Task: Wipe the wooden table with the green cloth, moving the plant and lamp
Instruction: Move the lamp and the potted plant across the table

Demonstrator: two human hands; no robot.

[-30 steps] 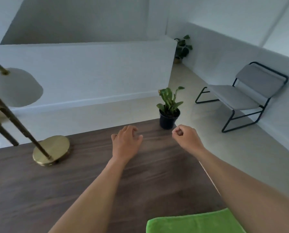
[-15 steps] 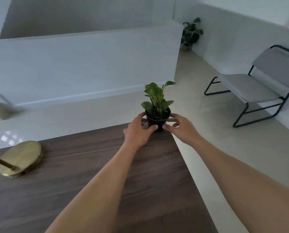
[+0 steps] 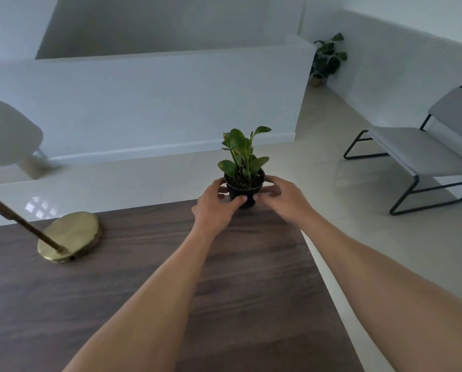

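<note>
Now both hands, left hand (image 3: 213, 208) and right hand (image 3: 283, 198), grip the potted plant (image 3: 244, 181) at the frame's centre, on the wooden table (image 3: 144, 277) at its far edge.

a sparse, modern living space, seemingly in a home, as i see it over my remote feed: a dark wood-grain tabletop (image 3: 117, 304) with a brass-based lamp (image 3: 68, 237) and its pale domed shade (image 3: 7, 132), and a small potted plant (image 3: 244, 167) at its far edge. beyond it, glossy pale floor tiles (image 3: 332, 162) run to a low white partition wall (image 3: 171, 103) with a skirting board (image 3: 171, 149). a grey sling lounge chair (image 3: 417, 154) on a black tube frame sits by the right wall, and a larger leafy houseplant (image 3: 328, 57) stands in the far corner.
</note>
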